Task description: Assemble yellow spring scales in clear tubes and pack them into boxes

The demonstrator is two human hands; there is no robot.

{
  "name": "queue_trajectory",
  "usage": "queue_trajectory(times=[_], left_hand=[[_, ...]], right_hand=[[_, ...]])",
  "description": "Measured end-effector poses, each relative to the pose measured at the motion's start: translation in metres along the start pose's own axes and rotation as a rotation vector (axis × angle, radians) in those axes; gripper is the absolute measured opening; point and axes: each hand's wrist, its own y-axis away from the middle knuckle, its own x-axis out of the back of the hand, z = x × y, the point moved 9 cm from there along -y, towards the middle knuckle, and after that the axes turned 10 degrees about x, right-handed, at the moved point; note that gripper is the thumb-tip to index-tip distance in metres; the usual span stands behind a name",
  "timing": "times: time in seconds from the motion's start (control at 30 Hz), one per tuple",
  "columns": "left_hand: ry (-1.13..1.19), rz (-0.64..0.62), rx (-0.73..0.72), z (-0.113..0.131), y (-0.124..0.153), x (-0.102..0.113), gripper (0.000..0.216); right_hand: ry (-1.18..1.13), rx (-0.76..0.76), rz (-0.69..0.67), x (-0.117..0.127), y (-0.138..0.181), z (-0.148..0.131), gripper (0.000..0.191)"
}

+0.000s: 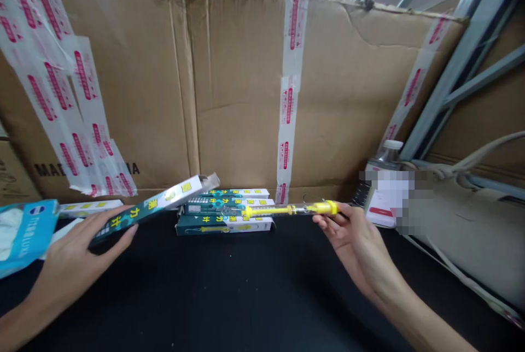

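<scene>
My left hand (88, 248) grips a long narrow spring scale box (150, 204), dark green and white with yellow lettering. The box tilts up to the right, and the flap at its upper right end stands open. In my right hand (348, 232), thumb and fingers pinch the right end of a spring scale (283, 210), a clear tube with yellow fittings and a hook. It is held roughly level, pointing left toward the box but apart from it. Behind the scale lies a stack of similar boxes (225, 224) on the black surface.
A blue-and-white plastic packet (30, 234) lies at the left, with another narrow box (90, 208) behind it. A tall taped cardboard sheet (241, 95) closes off the back. On the right stand a clear bottle (379, 188), a grey bag (463, 221) and a metal shelf post (451, 68).
</scene>
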Motion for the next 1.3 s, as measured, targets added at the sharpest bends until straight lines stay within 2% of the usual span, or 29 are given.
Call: queue_trajectory(times=[0.1,0.23,0.37,0.47,0.57,0.7,0.9,1.03,1.17,1.3], left_hand=[[-0.060,-0.022,0.068,-0.006,-0.004,-0.002,0.045],[-0.127,-0.105,0.089,-0.012,-0.006,-0.012,0.046],[-0.160,-0.150,0.020,-0.007,-0.006,-0.016,0.047],[-0.190,-0.169,-0.061,0.001,-0.004,-0.016,0.042],[-0.235,-0.155,-0.108,0.004,-0.002,-0.014,0.040],[-0.298,-0.104,-0.145,0.008,-0.001,-0.011,0.050],[-0.323,-0.025,-0.204,0.025,-0.005,0.002,0.049],[-0.249,-0.002,-0.248,0.041,-0.002,0.010,0.044],[-0.170,-0.092,-0.367,0.064,0.019,0.002,0.040],[-0.073,-0.202,-0.490,0.086,0.044,-0.007,0.039]], right_hand=[[0.015,-0.069,-0.087,-0.014,0.010,0.003,0.025],[0.049,-0.238,-0.292,-0.044,0.038,0.022,0.027],[0.110,-0.390,-0.490,-0.062,0.063,0.043,0.027],[0.239,-0.400,-0.626,-0.064,0.069,0.052,0.030],[0.343,-0.344,-0.693,-0.062,0.068,0.053,0.030],[0.453,-0.278,-0.766,-0.062,0.068,0.054,0.022],[0.632,-0.122,-0.865,-0.067,0.070,0.050,0.014],[0.731,0.023,-0.836,-0.064,0.067,0.045,0.019],[0.875,0.243,-0.725,-0.055,0.055,0.033,0.024],[0.948,0.362,-0.636,-0.046,0.042,0.029,0.027]])
